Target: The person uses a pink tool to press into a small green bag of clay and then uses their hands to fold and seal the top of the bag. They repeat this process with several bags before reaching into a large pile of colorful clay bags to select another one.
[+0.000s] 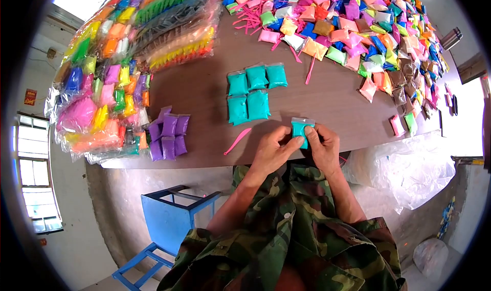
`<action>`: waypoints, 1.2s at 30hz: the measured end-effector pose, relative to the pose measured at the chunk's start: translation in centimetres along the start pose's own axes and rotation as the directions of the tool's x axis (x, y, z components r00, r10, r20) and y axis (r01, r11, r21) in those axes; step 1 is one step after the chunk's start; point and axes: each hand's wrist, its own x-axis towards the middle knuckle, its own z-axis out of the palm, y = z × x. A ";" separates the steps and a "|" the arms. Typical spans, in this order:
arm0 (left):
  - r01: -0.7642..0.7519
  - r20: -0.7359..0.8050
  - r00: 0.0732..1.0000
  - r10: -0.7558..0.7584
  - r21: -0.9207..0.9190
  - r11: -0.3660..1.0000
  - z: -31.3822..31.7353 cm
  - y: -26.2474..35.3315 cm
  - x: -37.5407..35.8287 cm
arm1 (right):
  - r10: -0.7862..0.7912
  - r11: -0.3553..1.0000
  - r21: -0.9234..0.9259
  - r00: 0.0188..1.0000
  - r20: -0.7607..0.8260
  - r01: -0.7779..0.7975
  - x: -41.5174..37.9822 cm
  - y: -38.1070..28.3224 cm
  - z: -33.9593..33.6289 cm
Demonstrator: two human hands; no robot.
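Both hands pinch one small teal packet (pixel 300 129) at the table's (pixel 204 91) near edge; the left hand (pixel 271 150) and right hand (pixel 322 145) hide its lower half. Five soft, glossy teal packets (pixel 253 92) lie beyond, a thin pink stick (pixel 237 140) just beside

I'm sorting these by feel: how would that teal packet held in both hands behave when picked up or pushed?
The teal packet is probably soft and yielding: its plastic looks plump. Likely light, since fingertips of the left hand and right hand pinch it. Flat-sided, so unlikely to roll.
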 end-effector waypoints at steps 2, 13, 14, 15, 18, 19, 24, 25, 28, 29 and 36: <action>0.031 0.027 0.999 -0.030 -0.012 0.999 -0.3 0.3 -0.1 | -0.032 0.999 -0.004 0.999 -0.025 0.032 0.0 0.2 0.1; 0.006 0.045 0.999 -0.008 0.057 0.998 -0.5 0.9 -0.4 | 0.011 1.000 0.026 1.000 0.009 -0.011 -0.1 -0.1 -0.2; 0.005 0.019 1.000 -0.005 0.023 1.000 -0.2 1.2 -0.4 | 0.007 1.000 0.029 1.000 0.010 -0.008 -0.1 -0.1 -0.2; 0.004 -0.006 1.000 -0.004 -0.011 1.000 -0.1 1.3 -0.5 | 0.005 1.000 0.022 1.000 -0.002 -0.005 -0.2 0.1 -0.2; -0.035 0.000 0.999 0.035 0.037 0.999 -0.4 -0.4 -0.2 | 0.029 0.998 0.047 0.999 0.032 -0.031 -0.3 0.5 -0.3; -0.044 0.015 0.999 0.044 0.032 0.999 -0.4 -0.6 -0.2 | 0.024 0.999 0.039 1.000 0.017 -0.024 -0.2 0.4 -0.4; -0.067 -0.015 0.998 0.067 -0.034 0.997 -0.3 -1.2 -0.2 | 0.006 1.000 -0.027 0.997 0.071 -0.004 -0.3 -0.4 -0.3; -0.072 -0.023 0.997 0.071 -0.044 0.996 -0.2 -0.9 -0.3 | 0.009 1.000 -0.016 0.997 0.073 -0.008 -0.3 -0.5 -0.3; -0.043 0.017 0.999 0.043 -0.030 0.999 -0.1 0.0 -0.5 | -0.003 1.000 0.017 0.998 0.055 0.002 -0.4 0.5 -0.5; -0.046 0.026 0.999 0.047 -0.032 0.998 0.1 0.4 -0.5 | 0.001 0.999 0.044 0.999 0.050 -0.003 -0.4 0.6 -0.5; 0.024 0.028 0.999 -0.022 -0.067 0.997 -0.5 -0.9 -0.3 | -0.075 0.997 0.035 0.997 0.012 0.074 -0.2 0.8 -0.2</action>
